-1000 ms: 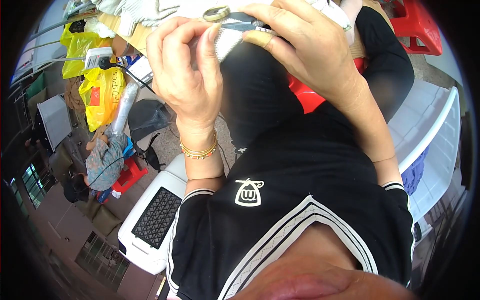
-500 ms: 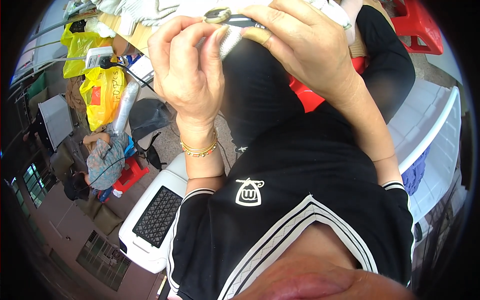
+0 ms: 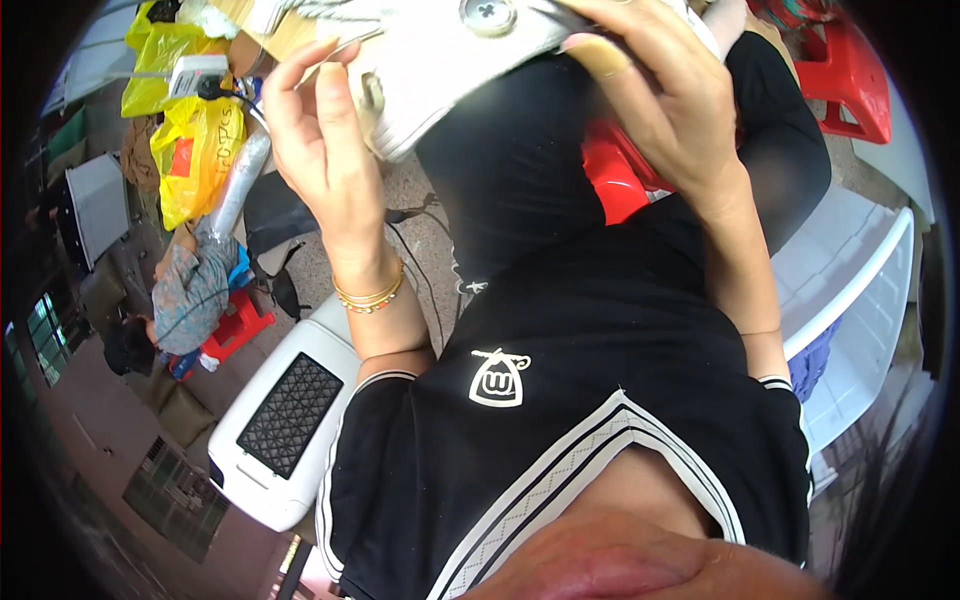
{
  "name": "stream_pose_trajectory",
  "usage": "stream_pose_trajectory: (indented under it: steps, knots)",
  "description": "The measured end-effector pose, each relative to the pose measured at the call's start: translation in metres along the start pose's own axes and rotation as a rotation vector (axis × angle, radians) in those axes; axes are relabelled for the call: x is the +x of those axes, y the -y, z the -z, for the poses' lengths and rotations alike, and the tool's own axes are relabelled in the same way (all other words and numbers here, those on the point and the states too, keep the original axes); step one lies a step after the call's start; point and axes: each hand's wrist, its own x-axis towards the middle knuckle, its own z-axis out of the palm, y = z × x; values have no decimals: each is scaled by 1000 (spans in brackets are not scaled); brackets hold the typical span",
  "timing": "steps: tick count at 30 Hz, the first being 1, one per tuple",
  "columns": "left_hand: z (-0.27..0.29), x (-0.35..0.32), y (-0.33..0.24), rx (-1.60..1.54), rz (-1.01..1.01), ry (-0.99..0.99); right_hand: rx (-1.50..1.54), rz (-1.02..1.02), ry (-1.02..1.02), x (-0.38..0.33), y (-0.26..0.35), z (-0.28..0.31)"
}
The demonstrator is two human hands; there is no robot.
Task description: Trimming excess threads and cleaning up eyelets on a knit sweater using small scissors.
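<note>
here, sewing a button point(image 3: 487, 14) onto a pale garment point(image 3: 440, 75) held up over the lap; right hand point(image 3: 665, 95) clenched on the cloth, left hand point(image 3: 320, 140) pinching what seems thread, too fine to confirm; next pull likely needs steady tension

Matt grey cloth point(image 3: 440, 50), glossy button point(image 3: 487, 14)

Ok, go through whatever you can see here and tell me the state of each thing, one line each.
left hand: raised, fingers pinched by the cloth's edge, apparently on a thin thread or needle.
right hand: gripping the pale cloth from the right.
pale cloth: held up between both hands, bent over.
button: lying flat on the cloth.
yellow bag: full, standing.
white basket: on the floor, not in use.
</note>
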Motion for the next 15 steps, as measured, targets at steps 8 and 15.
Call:
stream_pose_trajectory:
  steps: [8, 15]
  knots:
    - [35, -19, 8, -161, 332, 191, 22, -116, 22, 4, -2, -8]
    - [28, -18, -13, -220, 201, 225, 112, -248, 38, -8, -25, 3]
